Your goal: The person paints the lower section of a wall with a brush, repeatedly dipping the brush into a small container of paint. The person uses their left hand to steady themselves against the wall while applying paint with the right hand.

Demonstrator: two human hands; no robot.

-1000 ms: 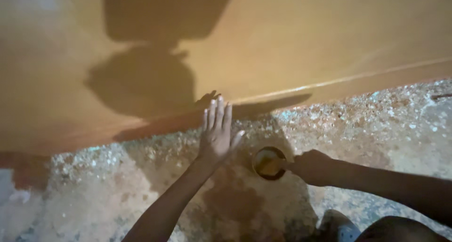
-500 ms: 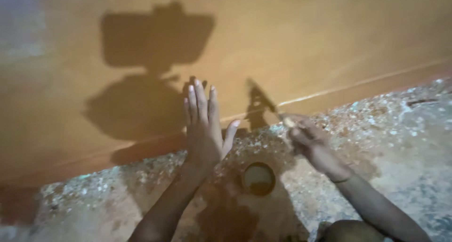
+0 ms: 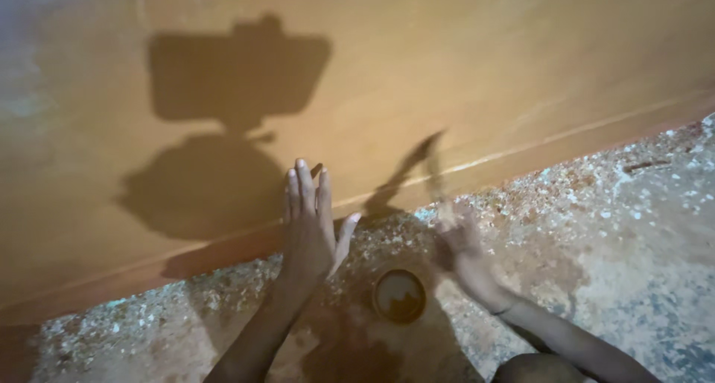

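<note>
Painting step: left hand (image 3: 309, 223) lay flat, fingers spread, braced on the smooth orange wall (image 3: 462, 62) at its base. Right hand (image 3: 456, 232), blurred, seemed closed on a thin brush (image 3: 434, 176) at the wall. Round paint cup (image 3: 399, 296) sat on the speckled floor (image 3: 611, 226) between them. Next stroke probably needed steady aim along the ridge.

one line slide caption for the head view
Left hand flat against an orange-brown wall, blurred right hand raised beside it, small round tin on the speckled floor.

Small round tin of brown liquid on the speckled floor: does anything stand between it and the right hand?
Nothing visible does. The blurred right hand is raised just right of the small round tin, with only bare speckled floor between them.
</note>
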